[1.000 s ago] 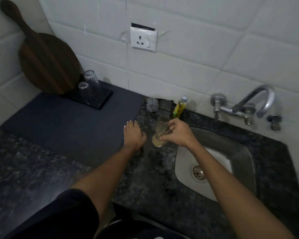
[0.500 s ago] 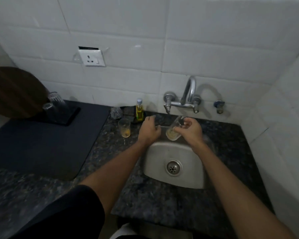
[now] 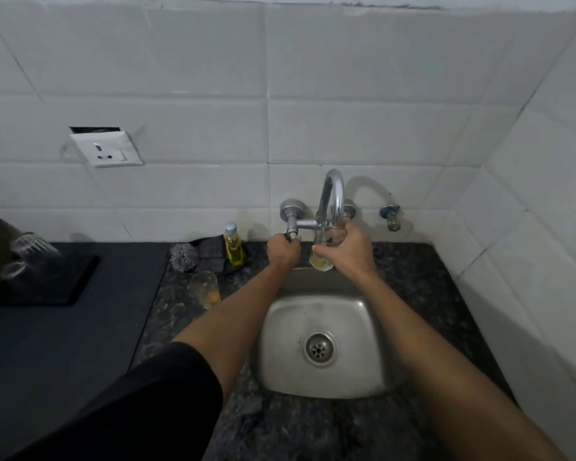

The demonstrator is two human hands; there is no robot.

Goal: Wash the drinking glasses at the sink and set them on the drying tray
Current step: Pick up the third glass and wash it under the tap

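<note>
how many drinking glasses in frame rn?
4. One in the right hand under the tap; one dirty on the counter; two on the drying tray. More may sit off-frame.

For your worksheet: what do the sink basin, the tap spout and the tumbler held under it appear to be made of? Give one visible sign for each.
Sink basin: probably stainless steel, brushed; dull grey sheen, soft reflections.
Tap spout: metal, likely chrome-plated; bright, mirror-like highlights along its curve.
Tumbler in the right hand: clear glass, possibly plastic; you see through it to a yellowish residue at the bottom.
</note>
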